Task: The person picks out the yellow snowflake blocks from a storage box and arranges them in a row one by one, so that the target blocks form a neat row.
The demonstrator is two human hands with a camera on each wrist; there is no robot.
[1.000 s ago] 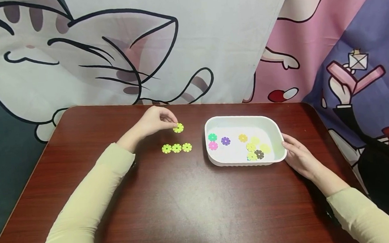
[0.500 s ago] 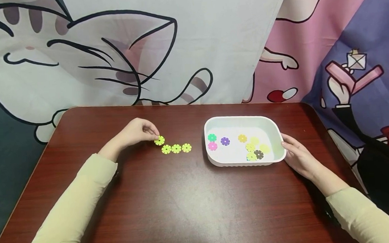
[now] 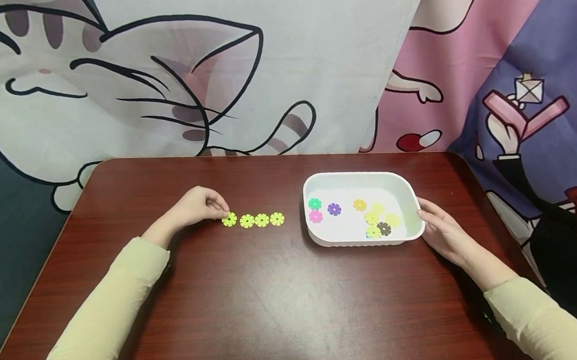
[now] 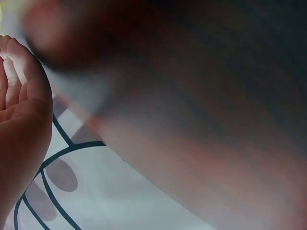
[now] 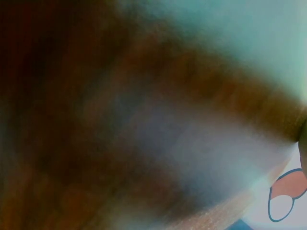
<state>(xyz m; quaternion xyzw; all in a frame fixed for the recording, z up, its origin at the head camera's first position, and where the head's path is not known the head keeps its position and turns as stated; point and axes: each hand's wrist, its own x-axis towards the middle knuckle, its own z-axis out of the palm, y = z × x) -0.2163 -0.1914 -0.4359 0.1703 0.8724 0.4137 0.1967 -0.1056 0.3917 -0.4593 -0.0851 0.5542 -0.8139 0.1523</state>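
Note:
In the head view my left hand (image 3: 198, 205) pinches a yellow-green flower-shaped disc (image 3: 229, 219) by its upper edge, at the left end of a row. To its right, across a small gap, lie three matching flower-shaped discs (image 3: 262, 220) side by side on the table. My right hand (image 3: 444, 230) grips the right end of a white tray (image 3: 359, 241), thumb at the rim and fingers along the outside. The left wrist view shows the curled fingers of my left hand (image 4: 21, 96) at its left edge; most of the right wrist view is blurred.
Inside the tray lie a green disc (image 3: 314, 203), a pink one (image 3: 316, 217), a purple one (image 3: 334, 209), a dark one (image 3: 384, 229) and several yellow ones. The brown table (image 3: 278, 311) ends at the back against a curtain (image 3: 330, 58) printed with cartoons.
My left hand has carried the yellow-green disc left and toward me, from above the row to its left end. The right hand and the tray have stayed put.

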